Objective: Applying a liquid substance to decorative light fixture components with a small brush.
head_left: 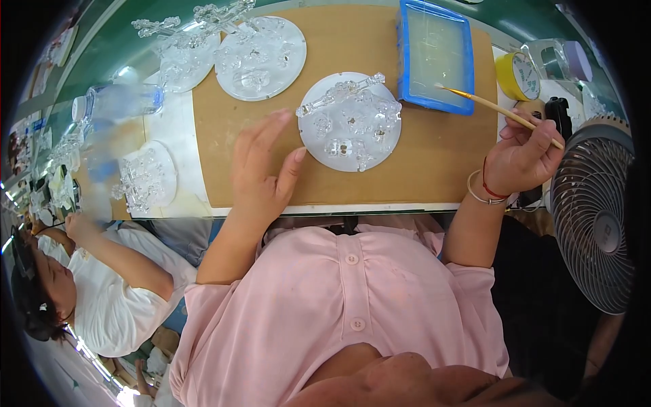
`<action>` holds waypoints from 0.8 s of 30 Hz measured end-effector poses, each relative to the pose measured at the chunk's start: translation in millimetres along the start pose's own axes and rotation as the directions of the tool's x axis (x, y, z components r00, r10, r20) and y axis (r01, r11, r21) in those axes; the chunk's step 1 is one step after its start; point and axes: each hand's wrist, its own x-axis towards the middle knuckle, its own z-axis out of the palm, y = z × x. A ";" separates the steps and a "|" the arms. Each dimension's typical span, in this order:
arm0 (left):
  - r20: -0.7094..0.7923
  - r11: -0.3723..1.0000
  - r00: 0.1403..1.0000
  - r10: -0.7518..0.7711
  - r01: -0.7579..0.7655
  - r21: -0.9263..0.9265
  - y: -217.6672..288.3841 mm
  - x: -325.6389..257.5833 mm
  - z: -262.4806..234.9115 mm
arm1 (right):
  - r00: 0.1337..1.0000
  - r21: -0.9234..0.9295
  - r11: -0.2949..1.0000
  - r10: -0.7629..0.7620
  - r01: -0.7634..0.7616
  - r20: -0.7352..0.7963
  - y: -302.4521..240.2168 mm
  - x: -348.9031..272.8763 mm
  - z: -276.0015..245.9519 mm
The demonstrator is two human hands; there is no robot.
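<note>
The right hand (522, 159) has its fingers pinched together on a thin brush (498, 108). The brush's long axis runs up and to the left, its tip over the near right corner of a blue tray (405, 68). The left hand (261, 169) lies flat on the brown tabletop (420, 163), fingers spread and holding nothing. Just to its right, almost touching the thumb, sits a round clear disc (349, 122) carrying glass pieces. The left hand is the nearer one to the disc. A fan (597, 217) stands at the right.

A grey fan (597, 217) stands at the right, a yellow tape roll (517, 74) behind it, a co-worker (102, 285) sits left.
</note>
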 end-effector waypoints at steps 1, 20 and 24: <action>0.006 1.000 1.000 0.005 -0.005 -0.010 1.7 5.4 1.3 | 1.000 -0.011 1.000 -0.004 0.004 -0.005 -3.1 0.5 -2.3; -0.188 0.967 0.949 0.253 -0.244 0.070 -3.7 36.7 15.6 | 0.599 -0.059 0.927 -0.190 0.371 0.778 -52.7 -55.2 14.9; -0.209 0.967 0.944 0.256 -0.246 0.070 -8.4 32.2 18.7 | 0.575 -0.051 0.916 -0.205 0.397 0.792 -49.3 -56.0 19.3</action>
